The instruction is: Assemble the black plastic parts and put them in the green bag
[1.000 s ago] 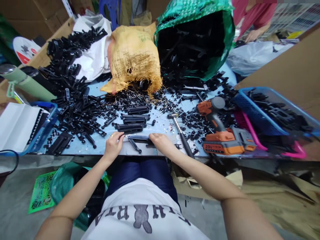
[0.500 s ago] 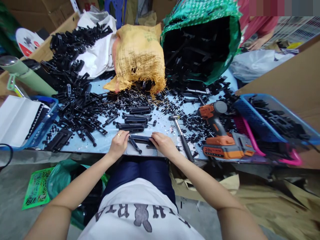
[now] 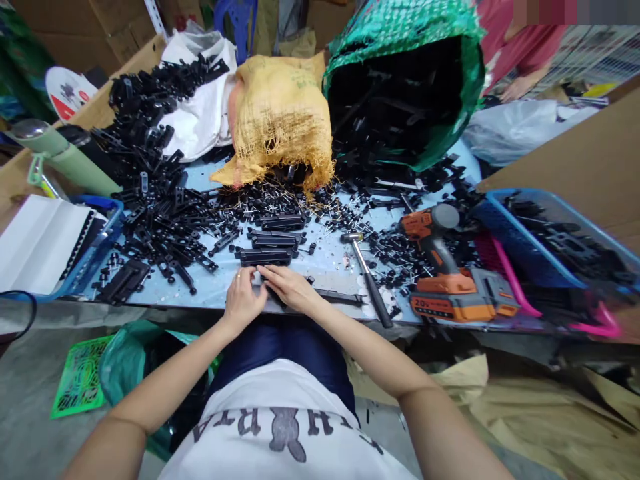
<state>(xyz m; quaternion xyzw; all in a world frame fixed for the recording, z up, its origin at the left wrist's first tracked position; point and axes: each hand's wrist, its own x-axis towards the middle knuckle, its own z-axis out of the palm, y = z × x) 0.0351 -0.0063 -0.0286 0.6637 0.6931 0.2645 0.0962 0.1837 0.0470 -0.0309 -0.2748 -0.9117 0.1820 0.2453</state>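
My left hand and my right hand meet at the table's front edge, fingertips close together. Between them is a black plastic part, mostly hidden by the fingers; both hands are closed on it. Just beyond my fingers several long black plastic assemblies lie in a row. Another long black piece lies to the right of my right hand. A hammer with a dark handle rests farther right.
An orange cordless drill stands near the right blue basket. Piles of black parts and pins spread behind. A yellow sack and a green sack stand at the back. Another person's hand shows at upper right.
My right hand has moved left, from the far end of the black part to beside my left hand. A long black piece now shows plainly to its right.
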